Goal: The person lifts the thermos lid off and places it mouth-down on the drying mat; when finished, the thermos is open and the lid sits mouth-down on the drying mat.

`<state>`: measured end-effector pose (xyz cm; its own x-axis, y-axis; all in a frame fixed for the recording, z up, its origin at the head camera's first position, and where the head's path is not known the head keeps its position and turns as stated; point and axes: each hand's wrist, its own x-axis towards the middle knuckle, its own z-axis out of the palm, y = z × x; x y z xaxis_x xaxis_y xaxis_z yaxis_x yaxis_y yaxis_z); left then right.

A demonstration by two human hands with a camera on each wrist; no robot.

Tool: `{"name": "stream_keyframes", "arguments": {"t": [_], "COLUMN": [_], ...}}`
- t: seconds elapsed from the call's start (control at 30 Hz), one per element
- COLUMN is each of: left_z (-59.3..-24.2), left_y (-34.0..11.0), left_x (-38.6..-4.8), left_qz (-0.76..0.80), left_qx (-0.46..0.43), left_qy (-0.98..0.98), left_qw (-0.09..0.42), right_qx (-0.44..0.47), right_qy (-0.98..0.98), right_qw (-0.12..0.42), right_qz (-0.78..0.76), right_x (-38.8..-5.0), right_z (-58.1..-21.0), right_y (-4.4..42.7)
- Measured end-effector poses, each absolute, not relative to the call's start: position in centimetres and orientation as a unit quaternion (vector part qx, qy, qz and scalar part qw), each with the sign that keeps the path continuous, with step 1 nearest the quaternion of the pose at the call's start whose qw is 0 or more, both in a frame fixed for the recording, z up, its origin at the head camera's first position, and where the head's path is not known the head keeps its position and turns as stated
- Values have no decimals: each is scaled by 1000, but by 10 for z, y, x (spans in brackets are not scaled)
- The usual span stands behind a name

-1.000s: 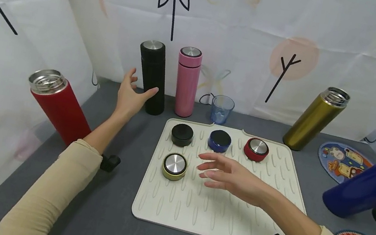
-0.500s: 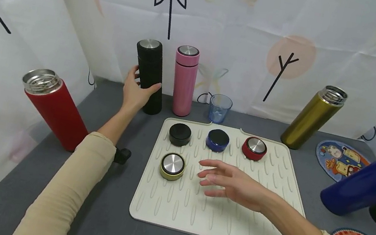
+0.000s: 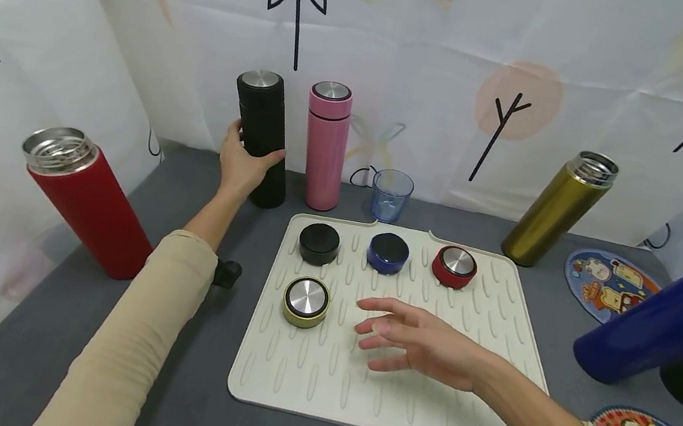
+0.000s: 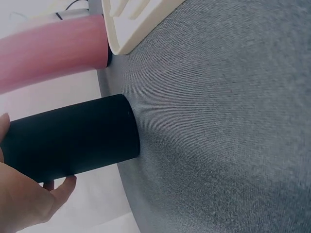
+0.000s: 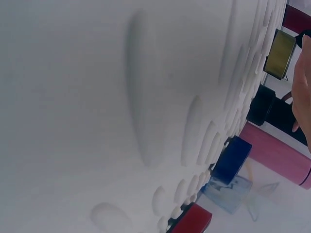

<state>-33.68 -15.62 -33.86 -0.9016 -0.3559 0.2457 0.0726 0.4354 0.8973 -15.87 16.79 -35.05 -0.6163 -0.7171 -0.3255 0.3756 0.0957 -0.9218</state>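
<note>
My left grip (image 3: 243,165) is wrapped round the black bottle (image 3: 266,112), thumb across its front and fingers at its left side. The bottle stands at the back of the table (image 3: 204,371), its silver-topped lid on, just left of the pink bottle (image 3: 324,153). My right grip (image 3: 422,341) is relaxed above the mat (image 3: 337,391), fingers loosely spread and holding nothing. To the left of its fingertips lies the gold cap (image 3: 306,301); in a row behind lie the black cap (image 3: 318,243), blue cap (image 3: 388,252) and red cap (image 3: 455,266). A glass (image 3: 391,196) stands behind the mat. The red bottle (image 3: 95,208) is to my left, the gold bottle (image 3: 553,216) and blue bottle (image 3: 649,336) to my right, all three with bare steel mouths.
</note>
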Motion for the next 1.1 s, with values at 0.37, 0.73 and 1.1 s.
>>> {"name": "stream_keyframes", "arguments": {"t": [0.37,0.73,1.1], "left_z": [-346,-349,-336], "left_y": [-157,-163,-162], "left_x": [-341,-336,-310], "left_qz": [-529,-493,-466], "left_qx": [82,81,24], "left_qy": [-825,-840,-836], "left_qw": [180,211,288], "right_qx": [-145,-146,-160], "right_qy": [614,614,611], "right_qw": [412,406,401], "right_qz": [-657,-661,-664], "right_x": [-155,-153,-156], "right_z": [-351,-351,-348], "right_y": [175,182,188]}}
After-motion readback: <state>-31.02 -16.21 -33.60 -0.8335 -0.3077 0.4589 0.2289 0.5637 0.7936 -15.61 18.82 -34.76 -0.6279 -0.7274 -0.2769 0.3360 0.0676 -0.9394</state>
